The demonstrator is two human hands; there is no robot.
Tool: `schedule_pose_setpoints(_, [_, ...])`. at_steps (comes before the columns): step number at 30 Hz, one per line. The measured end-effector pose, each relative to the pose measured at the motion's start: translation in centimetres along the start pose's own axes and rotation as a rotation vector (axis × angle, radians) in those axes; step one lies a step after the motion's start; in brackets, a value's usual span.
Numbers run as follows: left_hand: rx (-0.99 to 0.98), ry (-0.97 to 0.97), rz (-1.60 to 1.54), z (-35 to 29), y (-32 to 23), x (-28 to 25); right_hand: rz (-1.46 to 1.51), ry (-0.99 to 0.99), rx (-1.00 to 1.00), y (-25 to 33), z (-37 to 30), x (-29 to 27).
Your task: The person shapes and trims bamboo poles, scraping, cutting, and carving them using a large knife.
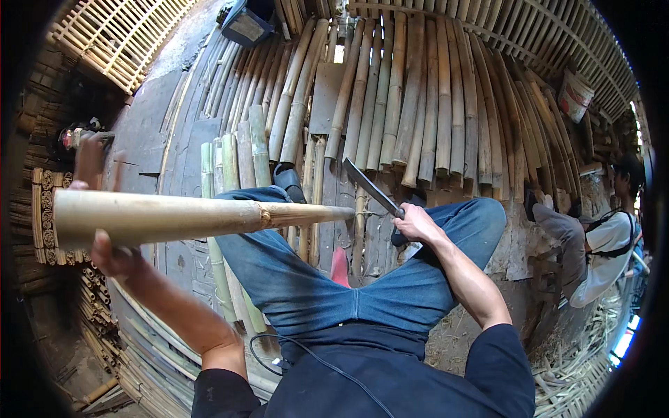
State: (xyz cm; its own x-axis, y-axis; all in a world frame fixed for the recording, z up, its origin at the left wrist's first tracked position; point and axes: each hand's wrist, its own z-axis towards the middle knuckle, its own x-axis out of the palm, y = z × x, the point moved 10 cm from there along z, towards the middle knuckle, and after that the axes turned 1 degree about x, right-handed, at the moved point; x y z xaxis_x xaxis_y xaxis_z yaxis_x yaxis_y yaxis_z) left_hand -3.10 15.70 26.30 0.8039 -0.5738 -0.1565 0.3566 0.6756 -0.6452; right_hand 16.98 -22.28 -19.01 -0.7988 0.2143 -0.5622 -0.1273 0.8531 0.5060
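Observation:
A pale bamboo pole (174, 216) lies crosswise in front of me, its thick end at the left and its thin-looking end near my lap's middle. My left hand (110, 254) bears the thick end from below; the thumb shows on the near side, and blurred fingers stretch out beyond the far side. Behind the pole the palm is hidden. My right hand (420, 224) is closed round the dark handle of a machete (373, 187) above my right knee. Its curved blade points up and left, apart from the pole.
Many bamboo poles (397, 90) lie side by side ahead. Shorter green-tinged bamboo lengths (258, 143) are left of my legs. Bundled sticks (47, 216) are stacked at far left. A person (603, 244) sits at the right, near bamboo shavings (578, 348). A white bucket (575, 96) stands beyond.

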Motion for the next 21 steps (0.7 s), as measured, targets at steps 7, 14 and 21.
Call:
schedule_pose_setpoints(7, [-0.185, -0.327, -0.116, -0.4, 1.6, 0.0, 0.021, -0.022, 0.003, -0.1, -0.1, 0.0])
schedule_pose_setpoints(14, [-0.092, -0.487, 0.043, -0.3, -0.6, 1.5, -0.051, 0.053, 0.019, -1.5, 0.6, 1.6])
schedule_pose_setpoints(21, [-0.019, -0.508, 0.167, 0.5, -1.7, 4.6, 0.090, 0.095, 0.012, 0.6, -0.8, 1.3])
